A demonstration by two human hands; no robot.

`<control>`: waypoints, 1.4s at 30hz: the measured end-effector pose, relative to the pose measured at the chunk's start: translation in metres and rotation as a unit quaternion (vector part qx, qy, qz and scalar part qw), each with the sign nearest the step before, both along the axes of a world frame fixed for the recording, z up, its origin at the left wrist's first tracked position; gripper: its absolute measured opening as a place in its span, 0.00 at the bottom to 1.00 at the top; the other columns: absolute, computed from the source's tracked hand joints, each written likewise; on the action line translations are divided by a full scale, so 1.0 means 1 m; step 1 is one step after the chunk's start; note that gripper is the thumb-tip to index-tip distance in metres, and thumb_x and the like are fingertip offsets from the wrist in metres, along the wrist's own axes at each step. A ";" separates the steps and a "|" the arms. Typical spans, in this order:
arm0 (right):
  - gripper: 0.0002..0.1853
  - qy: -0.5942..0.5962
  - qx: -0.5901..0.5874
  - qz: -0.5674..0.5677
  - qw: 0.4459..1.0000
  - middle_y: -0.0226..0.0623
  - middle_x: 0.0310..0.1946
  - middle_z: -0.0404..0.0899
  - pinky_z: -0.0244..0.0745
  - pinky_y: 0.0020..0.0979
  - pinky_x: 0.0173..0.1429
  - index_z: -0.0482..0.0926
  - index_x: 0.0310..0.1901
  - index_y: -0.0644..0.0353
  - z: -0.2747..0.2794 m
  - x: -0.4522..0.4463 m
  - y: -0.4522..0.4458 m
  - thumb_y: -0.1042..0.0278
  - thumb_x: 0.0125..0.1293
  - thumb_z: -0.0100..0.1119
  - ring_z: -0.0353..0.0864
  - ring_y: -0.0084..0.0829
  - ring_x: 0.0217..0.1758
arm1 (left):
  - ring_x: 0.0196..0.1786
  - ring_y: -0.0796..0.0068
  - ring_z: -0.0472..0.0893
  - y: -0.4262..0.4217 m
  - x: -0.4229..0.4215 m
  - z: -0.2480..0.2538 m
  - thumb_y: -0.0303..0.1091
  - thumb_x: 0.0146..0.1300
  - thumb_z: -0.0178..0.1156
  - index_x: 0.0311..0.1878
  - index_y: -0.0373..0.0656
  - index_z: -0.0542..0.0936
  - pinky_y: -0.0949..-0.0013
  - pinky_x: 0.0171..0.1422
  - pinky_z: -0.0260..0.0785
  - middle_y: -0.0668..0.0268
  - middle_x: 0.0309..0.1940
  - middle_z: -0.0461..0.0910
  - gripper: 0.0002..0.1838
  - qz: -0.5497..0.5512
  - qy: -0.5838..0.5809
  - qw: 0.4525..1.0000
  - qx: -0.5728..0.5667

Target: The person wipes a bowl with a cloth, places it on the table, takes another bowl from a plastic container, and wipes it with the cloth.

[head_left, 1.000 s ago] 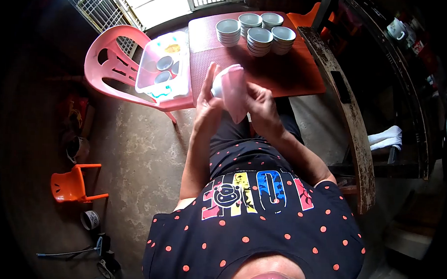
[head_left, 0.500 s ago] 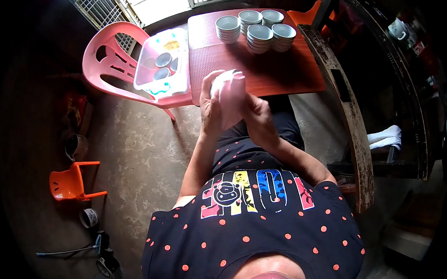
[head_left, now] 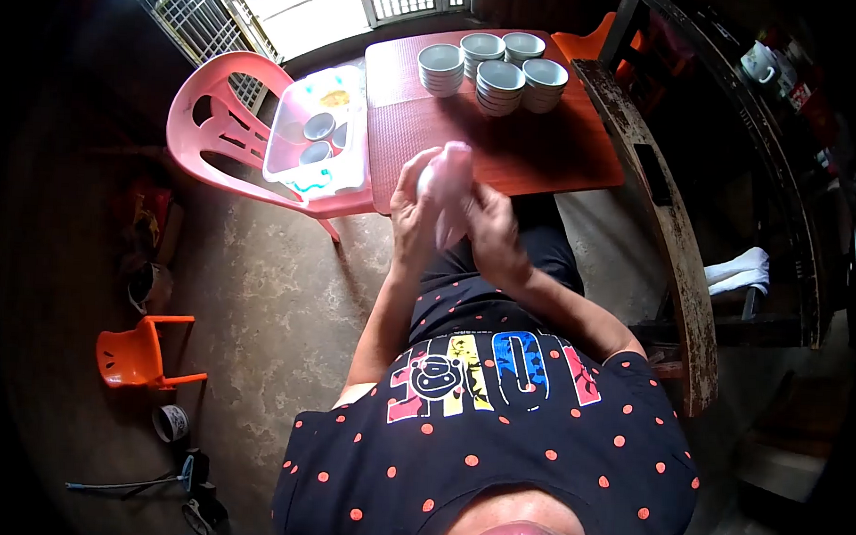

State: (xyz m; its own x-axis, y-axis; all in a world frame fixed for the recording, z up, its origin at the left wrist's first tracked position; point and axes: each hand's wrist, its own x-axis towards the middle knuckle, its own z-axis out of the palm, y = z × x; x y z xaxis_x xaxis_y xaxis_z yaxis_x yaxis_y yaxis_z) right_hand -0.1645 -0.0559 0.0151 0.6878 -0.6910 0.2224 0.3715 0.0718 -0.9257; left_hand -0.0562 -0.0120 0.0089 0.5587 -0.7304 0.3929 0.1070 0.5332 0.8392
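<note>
A pale pink cloth (head_left: 452, 188) is bunched between my two hands, just in front of the table's near edge. My left hand (head_left: 413, 210) is closed around its left side, where a pale rounded edge shows at the fingers; whatever the cloth wraps is hidden. Pressing the cloth from the right, my right hand (head_left: 497, 234) has its fingers curled and slightly blurred. Beyond them, several stacks of white bowls (head_left: 501, 77) stand on the red table (head_left: 404, 135). To the left, a clear plastic tub (head_left: 357, 142) holds several small bowls (head_left: 318, 127) and something yellow.
The tub rests on a pink plastic chair (head_left: 193, 118) at the table's left side. A worn wooden frame (head_left: 669, 238) runs along the right, with a white cloth (head_left: 739, 271) hanging behind it. On the floor at left is a small orange chair (head_left: 128, 354).
The cloth has been folded closer and turned between my hands, its top now narrower. My right hand has shifted slightly. The whole view has moved a little, with table and tub appearing lower.
</note>
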 end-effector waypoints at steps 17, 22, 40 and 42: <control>0.13 0.031 0.017 0.073 0.997 0.29 0.33 0.79 0.72 0.21 0.38 0.77 0.45 0.64 0.014 -0.017 -0.028 0.63 0.71 0.52 0.75 0.15 0.34 | 0.67 0.64 0.64 0.000 -0.008 0.007 0.54 0.68 0.48 0.66 0.37 0.64 0.59 0.70 0.57 0.58 0.66 0.62 0.33 -0.113 0.160 0.978 -0.078; 0.20 0.052 -0.675 -0.035 0.735 0.41 0.43 0.81 0.70 0.41 0.62 0.77 0.49 0.63 0.015 -0.017 -0.016 0.68 0.54 0.64 0.80 0.37 0.51 | 0.32 0.66 0.82 0.008 0.027 0.010 0.55 0.65 0.53 0.36 0.36 0.80 0.64 0.42 0.77 0.56 0.30 0.82 0.26 -0.231 0.442 0.857 0.129; 0.17 0.066 -0.639 -0.028 0.765 0.53 0.34 0.76 0.74 0.40 0.46 0.73 0.42 0.70 0.004 -0.015 0.002 0.61 0.63 0.58 0.78 0.48 0.39 | 0.42 0.68 0.80 0.002 0.032 -0.018 0.41 0.68 0.45 0.46 0.37 0.77 0.66 0.54 0.71 0.58 0.39 0.82 0.18 -0.278 0.336 0.900 0.003; 0.20 0.036 -0.657 -0.083 0.749 0.58 0.40 0.76 0.73 0.41 0.53 0.73 0.46 0.73 -0.001 -0.007 -0.004 0.61 0.62 0.58 0.77 0.52 0.44 | 0.42 0.68 0.79 -0.001 0.023 -0.016 0.41 0.69 0.45 0.42 0.38 0.78 0.64 0.53 0.70 0.60 0.38 0.81 0.17 -0.218 0.257 0.941 0.015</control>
State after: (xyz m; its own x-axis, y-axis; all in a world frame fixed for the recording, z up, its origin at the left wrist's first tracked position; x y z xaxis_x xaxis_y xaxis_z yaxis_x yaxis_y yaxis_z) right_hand -0.1715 -0.0601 0.0137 0.6594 0.0149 0.7516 0.2213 -0.9594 -0.1750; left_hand -0.0330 -0.0133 -0.0072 0.3140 -0.9409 0.1271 0.7064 0.3210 0.6308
